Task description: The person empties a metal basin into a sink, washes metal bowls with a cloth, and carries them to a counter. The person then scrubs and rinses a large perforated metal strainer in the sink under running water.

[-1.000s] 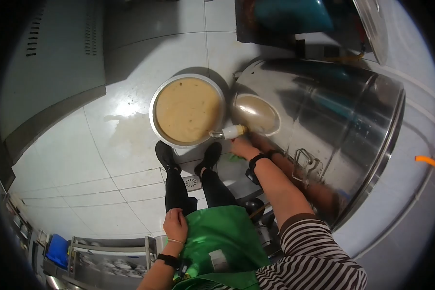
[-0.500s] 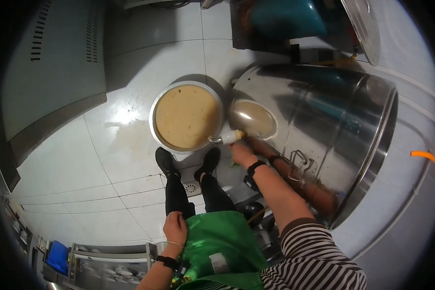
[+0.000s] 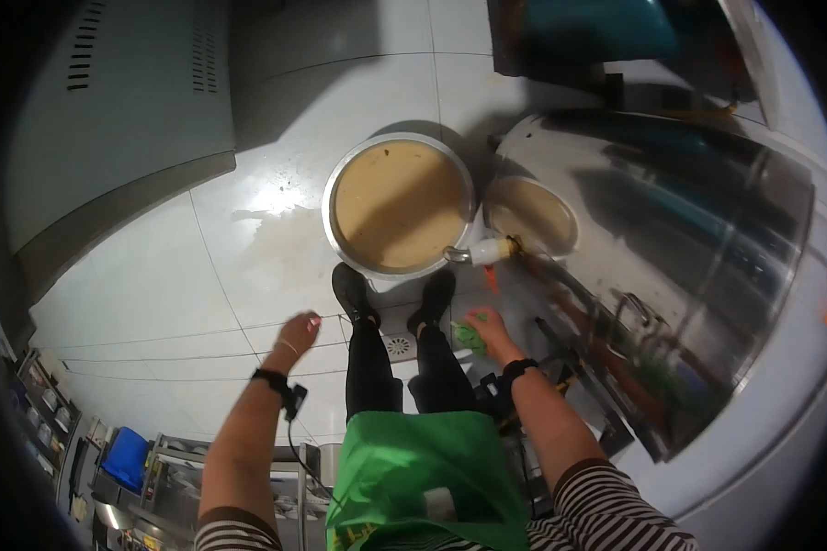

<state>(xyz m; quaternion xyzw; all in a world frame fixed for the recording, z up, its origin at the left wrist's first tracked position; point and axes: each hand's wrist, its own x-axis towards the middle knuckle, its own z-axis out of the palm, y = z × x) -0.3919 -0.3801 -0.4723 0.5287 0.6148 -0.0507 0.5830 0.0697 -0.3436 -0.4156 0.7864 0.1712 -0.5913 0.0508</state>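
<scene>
My right hand [image 3: 494, 332] is closed on a crumpled green cloth [image 3: 469, 336], held below and apart from the tap. My left hand [image 3: 298, 334], fingers curled in with nothing visible in them, hangs over the floor left of my legs. A wide metal pot [image 3: 329, 216] full of cloudy tan liquid [image 3: 400, 202] stands on the floor before my shoes. A metal tap [image 3: 473, 253] with a red handle [image 3: 492, 277] juts from the large steel barrel [image 3: 606, 248], its spout at the pot's right rim.
A grey vented cabinet [image 3: 147, 101] stands on the left. Under my feet are white floor tiles with a round drain [image 3: 398, 346]. A metal rack [image 3: 230, 450] and a blue container [image 3: 126, 457] are behind on the left. A teal object [image 3: 597, 28] is at the upper right.
My right hand has come away from the tap and down toward me, with the green cloth showing now. My left hand has left the apron, moving out forward and left.
</scene>
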